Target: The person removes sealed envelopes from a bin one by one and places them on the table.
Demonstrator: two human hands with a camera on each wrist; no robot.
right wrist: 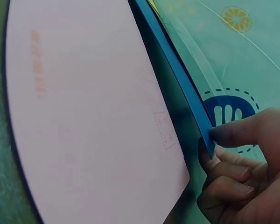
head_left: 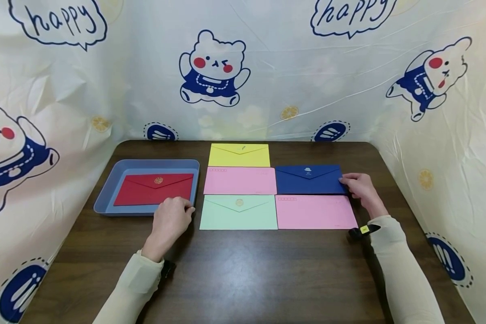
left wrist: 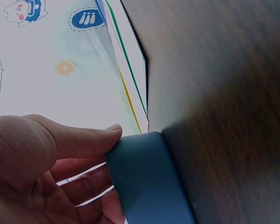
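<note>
My left hand (head_left: 171, 221) is at the front right corner of a blue tray (head_left: 112, 189). In the left wrist view its thumb lies on the tray's rim (left wrist: 142, 161) and the fingers curl at the side, gripping it. A red envelope (head_left: 154, 191) with a gold emblem lies in the tray. On the right, my right hand (head_left: 363, 191) pinches the right edge of a dark blue envelope (head_left: 308, 181) between thumb and fingers. From the right wrist, that edge looks slightly raised beside the front pink envelope (right wrist: 98, 116).
Left of the blue envelope lies another pink envelope (head_left: 240, 181), with a yellow envelope (head_left: 240, 157) behind it and a mint green envelope (head_left: 238, 213) in front. All rest on a dark wooden table (head_left: 259, 274). A printed curtain (head_left: 283, 81) surrounds its back and sides.
</note>
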